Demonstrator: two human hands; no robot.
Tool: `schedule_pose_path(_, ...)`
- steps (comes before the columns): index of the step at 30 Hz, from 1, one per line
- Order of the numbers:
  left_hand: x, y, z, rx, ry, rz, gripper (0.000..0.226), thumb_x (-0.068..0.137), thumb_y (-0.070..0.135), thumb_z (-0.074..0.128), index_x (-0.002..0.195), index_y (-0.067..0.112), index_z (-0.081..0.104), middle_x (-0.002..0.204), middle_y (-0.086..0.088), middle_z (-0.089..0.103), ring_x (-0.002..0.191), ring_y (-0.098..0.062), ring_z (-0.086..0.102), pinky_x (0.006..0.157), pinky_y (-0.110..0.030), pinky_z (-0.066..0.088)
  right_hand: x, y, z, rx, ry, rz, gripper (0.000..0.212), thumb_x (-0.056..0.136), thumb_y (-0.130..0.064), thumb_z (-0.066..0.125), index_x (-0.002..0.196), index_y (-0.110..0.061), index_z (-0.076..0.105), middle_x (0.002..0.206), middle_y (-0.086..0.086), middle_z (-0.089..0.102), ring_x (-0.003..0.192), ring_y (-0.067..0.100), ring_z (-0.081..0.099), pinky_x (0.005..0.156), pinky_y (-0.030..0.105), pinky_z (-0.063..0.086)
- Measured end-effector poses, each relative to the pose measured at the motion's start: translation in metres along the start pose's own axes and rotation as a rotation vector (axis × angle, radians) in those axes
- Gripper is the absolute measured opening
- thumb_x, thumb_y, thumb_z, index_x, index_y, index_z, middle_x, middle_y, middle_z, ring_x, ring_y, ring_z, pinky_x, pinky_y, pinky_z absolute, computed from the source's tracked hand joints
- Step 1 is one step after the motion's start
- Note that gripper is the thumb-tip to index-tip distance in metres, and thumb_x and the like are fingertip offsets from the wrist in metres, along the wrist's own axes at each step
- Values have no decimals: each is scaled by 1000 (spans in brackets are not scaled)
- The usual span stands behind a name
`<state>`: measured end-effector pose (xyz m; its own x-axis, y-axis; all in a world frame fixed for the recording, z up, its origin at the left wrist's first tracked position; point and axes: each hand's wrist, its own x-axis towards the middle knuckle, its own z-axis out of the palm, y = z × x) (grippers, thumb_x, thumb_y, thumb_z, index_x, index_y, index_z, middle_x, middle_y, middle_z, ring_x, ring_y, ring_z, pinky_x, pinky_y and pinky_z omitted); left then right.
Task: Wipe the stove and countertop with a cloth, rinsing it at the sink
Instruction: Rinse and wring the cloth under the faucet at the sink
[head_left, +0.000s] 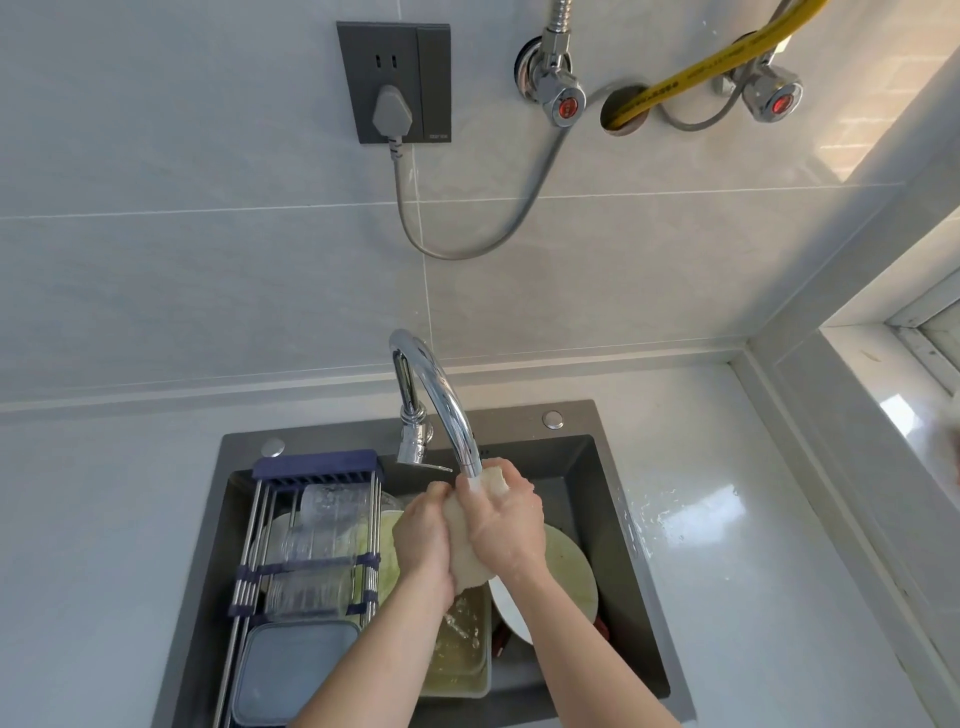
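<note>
A: Head view, nearest item first: a lidded grey container (291, 670) lies at the near left of the sink (597, 467), under the drying rack (311, 519). Beside it stands a tub of yellowish water (460, 654). State of the hands?

B: Both are wrapped around the cloth (467, 540). The left hand (421, 535) grips its lower part; the right hand (506, 525) grips the upper part, with a tuft showing above the fist. The cloth is held over the sink, directly under the faucet (441, 395) outlet and above the tub.

A: Hazards from this position?

B: Judgement only. First, runoff falls into the tub, which looks nearly full; continued wringing could overflow it onto the plates (566, 577) beside it. Second, the sink is crowded, so a dropped cloth would land in dirty water and need a second rinse. Third, the hands sit close to the spout; a hard twist could knock it or throw spray.

A: Farther out?

B: The countertop (727, 519) right of the sink is already wet. Spray would add work there. An under-wrung cloth would drip on its way to the stove, which is not in view.

A: And the wall?

B: A socket with a plug (393, 111) sits high above the faucet. Reaching it would take vigorous splashing; low risk, worth noting.
</note>
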<state>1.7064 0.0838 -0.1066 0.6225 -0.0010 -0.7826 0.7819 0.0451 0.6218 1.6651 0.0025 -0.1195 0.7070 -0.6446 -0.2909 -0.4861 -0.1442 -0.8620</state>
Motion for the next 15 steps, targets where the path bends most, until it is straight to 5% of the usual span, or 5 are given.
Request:
schedule_pose_path(6, 5, 0, -11, 151, 35, 119, 23, 94, 17, 57, 76, 7, 68, 70, -9, 67, 63, -26, 61, 55, -29, 46, -5, -4, 2, -209, -57, -56, 39, 84, -68, 36, 92, -35, 56, 80, -6, 65, 87, 22, 62, 79, 43, 54)
schedule_pose_path(11, 14, -7, -14, 329, -2, 239, 32, 98, 20, 48, 86, 8, 74, 83, -15, 74, 83, -35, 70, 65, -38, 54, -6, 1, -2, -301, -45, -134, 23, 95, -56, 43, 88, -36, 52, 64, -8, 58, 62, 14, 60, 59, 36, 51)
schedule_pose_path(15, 21, 4, -3, 607, -114, 272, 37, 105, 35, 42, 86, 18, 68, 88, -2, 71, 86, -22, 65, 82, -38, 51, -5, 12, -7, -250, 92, -116, 14, 89, -53, 59, 97, -42, 57, 69, -13, 60, 69, 11, 62, 66, 35, 53)
